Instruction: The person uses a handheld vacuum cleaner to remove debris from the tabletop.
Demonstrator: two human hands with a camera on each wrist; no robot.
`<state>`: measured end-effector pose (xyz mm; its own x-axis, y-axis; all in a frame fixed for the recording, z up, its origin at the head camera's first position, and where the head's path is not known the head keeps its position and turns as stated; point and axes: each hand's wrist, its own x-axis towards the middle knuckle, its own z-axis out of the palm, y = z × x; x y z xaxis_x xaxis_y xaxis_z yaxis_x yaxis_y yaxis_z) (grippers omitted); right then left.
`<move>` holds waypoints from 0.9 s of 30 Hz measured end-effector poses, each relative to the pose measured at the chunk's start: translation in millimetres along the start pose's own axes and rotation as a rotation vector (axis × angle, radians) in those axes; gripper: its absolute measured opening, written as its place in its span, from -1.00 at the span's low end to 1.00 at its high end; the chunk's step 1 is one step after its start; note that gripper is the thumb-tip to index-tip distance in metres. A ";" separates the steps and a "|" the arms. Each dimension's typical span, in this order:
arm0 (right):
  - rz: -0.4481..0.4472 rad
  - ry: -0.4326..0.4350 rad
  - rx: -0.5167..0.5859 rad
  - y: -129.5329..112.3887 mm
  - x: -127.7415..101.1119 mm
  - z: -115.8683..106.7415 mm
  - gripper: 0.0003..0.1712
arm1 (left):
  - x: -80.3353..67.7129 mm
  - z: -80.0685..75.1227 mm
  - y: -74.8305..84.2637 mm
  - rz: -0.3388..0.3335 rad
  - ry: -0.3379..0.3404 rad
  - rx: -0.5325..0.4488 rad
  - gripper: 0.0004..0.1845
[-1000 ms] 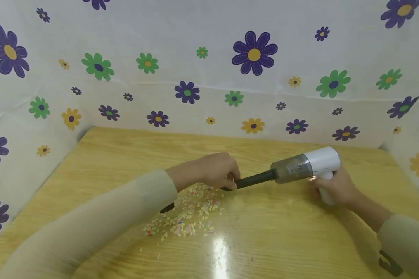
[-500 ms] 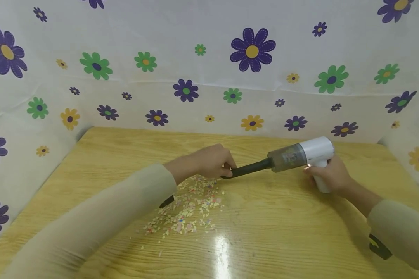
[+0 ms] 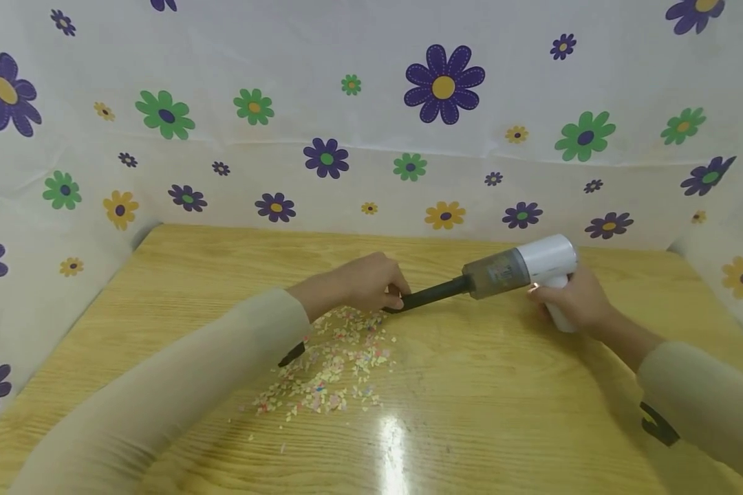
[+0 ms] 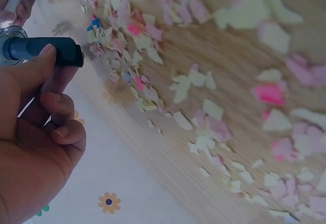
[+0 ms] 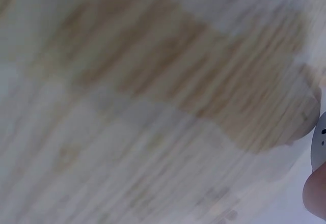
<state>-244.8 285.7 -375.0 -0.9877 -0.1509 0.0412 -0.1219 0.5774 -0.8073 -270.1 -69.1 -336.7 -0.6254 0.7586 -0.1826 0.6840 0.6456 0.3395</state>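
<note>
Right hand [image 3: 572, 302] has its grip wrapped round the handle of the white handheld vacuum with clear dust cup [image 3: 520, 265]. Left hand [image 3: 368, 283] pinches its black nozzle tube [image 3: 430, 294] just above the scattered pastel paper scraps [image 3: 340, 361] on the glossy wooden table [image 3: 501, 412].

Glaring white on the table [image 3: 391, 440] nearer than the left hand's fingers [image 3: 395, 294], under bright, even overhead light. Casting only soft shadows beneath both arms. Bending slightly at the head view's edges. Blurring the right wrist view heavily; softening scraps [image 4: 285, 147] beyond the fingers.
</note>
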 end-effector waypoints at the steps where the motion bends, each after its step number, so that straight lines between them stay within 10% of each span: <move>1: 0.002 -0.003 -0.004 -0.6 1.1 0.3 -0.54 | -0.5 -0.3 -0.6 -0.003 0.001 -0.002 -0.74; 27: -0.001 -0.023 -0.063 -15.0 12.1 12.9 -0.51 | -9.2 -1.3 -17.2 -0.021 0.020 0.005 -0.71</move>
<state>-253.7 264.9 -370.0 -0.9851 -0.1697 0.0280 -0.1297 0.6263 -0.7687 -276.6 -87.3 -339.7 -0.6471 0.7430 -0.1709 0.6725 0.6619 0.3311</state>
